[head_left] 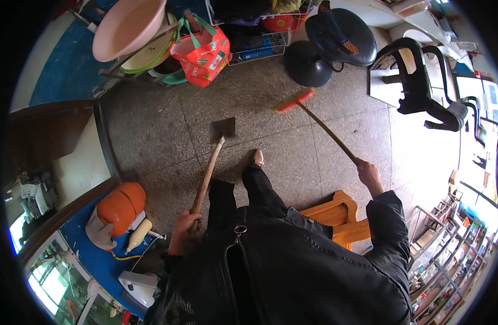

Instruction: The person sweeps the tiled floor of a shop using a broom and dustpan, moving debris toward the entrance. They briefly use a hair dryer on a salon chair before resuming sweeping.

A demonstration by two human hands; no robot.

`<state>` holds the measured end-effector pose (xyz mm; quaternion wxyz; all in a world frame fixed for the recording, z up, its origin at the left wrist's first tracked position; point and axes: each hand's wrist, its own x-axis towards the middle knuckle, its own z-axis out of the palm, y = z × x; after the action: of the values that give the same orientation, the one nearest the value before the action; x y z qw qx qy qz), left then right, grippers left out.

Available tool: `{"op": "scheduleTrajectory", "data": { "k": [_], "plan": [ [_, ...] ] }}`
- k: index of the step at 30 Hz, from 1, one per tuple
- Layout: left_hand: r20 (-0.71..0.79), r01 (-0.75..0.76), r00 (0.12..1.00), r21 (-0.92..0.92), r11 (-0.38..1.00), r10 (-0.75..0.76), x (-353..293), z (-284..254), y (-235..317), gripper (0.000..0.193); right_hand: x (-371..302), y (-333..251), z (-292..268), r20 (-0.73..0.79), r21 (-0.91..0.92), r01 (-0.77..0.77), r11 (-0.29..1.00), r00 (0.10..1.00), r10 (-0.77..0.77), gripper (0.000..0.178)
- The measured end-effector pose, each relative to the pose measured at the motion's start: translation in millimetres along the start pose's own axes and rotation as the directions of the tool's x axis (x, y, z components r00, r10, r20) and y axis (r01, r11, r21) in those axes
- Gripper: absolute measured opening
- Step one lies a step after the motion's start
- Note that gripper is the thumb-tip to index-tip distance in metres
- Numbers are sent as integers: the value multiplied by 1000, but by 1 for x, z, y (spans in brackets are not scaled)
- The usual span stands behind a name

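My left hand [187, 225] is closed round the wooden handle of a long-handled dustpan [223, 130], whose flat grey pan rests on or just over the speckled floor ahead of my feet. In my right hand [369, 174] is the upper end of a broom [331, 133] with a brown stick. The broom's red head and greenish bristles are at the far middle, to the right of the pan and apart from it. They look slightly smeared by motion. I cannot make out any sweepings on the pan.
A round black stool [341, 38] and a black chair frame [417, 81] stand at far right. Pink basins [129, 30] and a red shopping bag [203, 54] are at far left. Close by are an orange wooden seat [335, 216] at right and an orange round container [122, 208] at left.
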<state>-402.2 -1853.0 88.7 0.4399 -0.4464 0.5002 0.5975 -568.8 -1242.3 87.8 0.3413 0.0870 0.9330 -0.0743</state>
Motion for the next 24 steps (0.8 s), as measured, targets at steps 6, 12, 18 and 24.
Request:
{"op": "scheduleTrajectory", "data": {
  "k": [6,12,18,24],
  "plan": [
    [-102,-41,994,-114,993,29,-14,45,16,16,39,-56,59,4,86,59,995,998,-60,36],
    [-53,5,999,-164,986,-14,-41,22,14,20,-5,25,99,51,84,-49,995,998,45,38],
    [-108,-33,994,-109,993,21,-35,-4,-21,21,-103,88,85,1,-41,-321,946,947,321,35],
    [-221,-121,969,-15,993,115,-53,-37,-72,19,-150,50,134,-85,197,70,978,995,-55,42]
  ]
}}
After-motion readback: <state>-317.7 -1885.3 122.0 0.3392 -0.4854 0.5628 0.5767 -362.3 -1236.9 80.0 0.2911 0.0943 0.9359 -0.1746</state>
